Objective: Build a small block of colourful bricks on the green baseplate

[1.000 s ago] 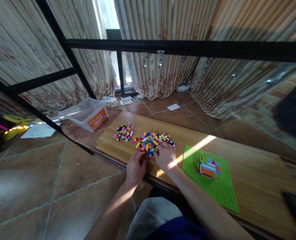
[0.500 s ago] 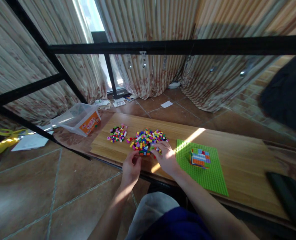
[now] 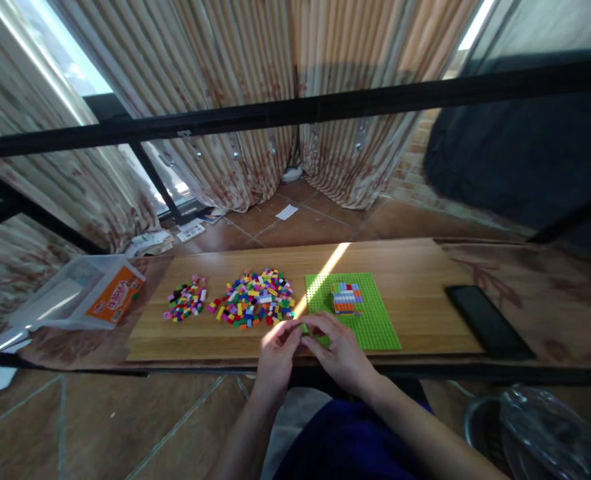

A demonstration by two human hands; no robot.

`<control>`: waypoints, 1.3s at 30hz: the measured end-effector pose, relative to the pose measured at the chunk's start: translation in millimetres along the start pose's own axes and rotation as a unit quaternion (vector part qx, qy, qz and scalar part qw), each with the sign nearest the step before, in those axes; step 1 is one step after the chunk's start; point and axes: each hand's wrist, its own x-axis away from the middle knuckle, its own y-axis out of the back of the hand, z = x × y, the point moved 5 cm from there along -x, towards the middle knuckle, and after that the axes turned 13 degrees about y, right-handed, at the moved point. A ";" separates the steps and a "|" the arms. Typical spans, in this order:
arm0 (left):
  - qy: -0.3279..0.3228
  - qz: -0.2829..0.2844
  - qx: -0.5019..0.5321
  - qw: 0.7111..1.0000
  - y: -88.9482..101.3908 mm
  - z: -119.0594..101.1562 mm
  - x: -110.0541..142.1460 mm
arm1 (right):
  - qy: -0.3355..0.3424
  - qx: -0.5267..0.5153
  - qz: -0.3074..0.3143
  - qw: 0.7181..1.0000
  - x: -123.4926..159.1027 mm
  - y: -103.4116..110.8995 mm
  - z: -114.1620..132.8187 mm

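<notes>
My left hand [image 3: 276,351] and my right hand [image 3: 340,351] meet over the front edge of the board, fingertips closed together. Between them is a small light-green toy brick [image 3: 304,329], mostly covered by fingers. Just beyond the right hand lies a green studded baseplate [image 3: 381,327]. On it stands a small block build [image 3: 347,299] in white, orange, blue and red bricks. A large heap of mixed coloured bricks [image 3: 255,297] spreads to the left of the baseplate. Further left is a smaller brick pile [image 3: 187,298].
A clear plastic bin [image 3: 82,293] with an orange label stands at the left end of the wooden board [image 3: 415,280]. A dark flat tablet-like object [image 3: 490,321] lies at the right end. A black metal bar [image 3: 275,113] crosses beyond the board, before the curtains.
Both hands have left the brick heap and come together nearer the body, with a green brick between the fingertips. The camera view has turned to the right.
</notes>
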 end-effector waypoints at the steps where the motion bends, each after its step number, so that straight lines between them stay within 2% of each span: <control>1: 0.008 0.003 0.007 1.000 -3.5 3.9 -1.1 | -0.009 0.010 -0.013 1.000 3.8 4.0 -2.9; 4: 0.046 0.012 0.029 0.998 -15.3 12.6 -3.8 | -0.029 0.044 -0.037 0.998 12.4 15.9 -10.9; 7: 0.073 0.023 0.033 0.996 -28.5 15.9 -6.2 | -0.028 0.076 -0.035 0.996 17.3 25.8 -15.9; 15: 0.076 0.023 -0.025 0.997 -58.1 16.5 -15.6 | 0.015 0.139 -0.049 0.989 25.1 53.1 -29.2; 18: 0.039 0.012 -0.068 0.997 -61.4 10.9 -25.8 | 0.006 0.155 -0.071 0.985 18.8 74.4 -46.0; 23: -0.096 -0.044 -0.167 0.980 -59.4 -15.4 -54.1 | -0.013 0.195 -0.089 0.977 -6.2 104.7 -84.6; 28: -0.166 -0.044 -0.284 0.943 -67.8 -35.4 -86.2 | -0.013 0.214 -0.035 0.976 -25.9 105.7 -105.5; 34: -0.173 -0.010 -0.343 0.923 -81.4 -32.1 -116.0 | 0.003 0.217 0.021 0.976 -28.7 100.4 -107.6; 39: -0.154 0.017 -0.335 0.929 -95.5 -26.4 -127.9 | 0.004 0.230 0.040 0.972 -29.4 100.0 -106.9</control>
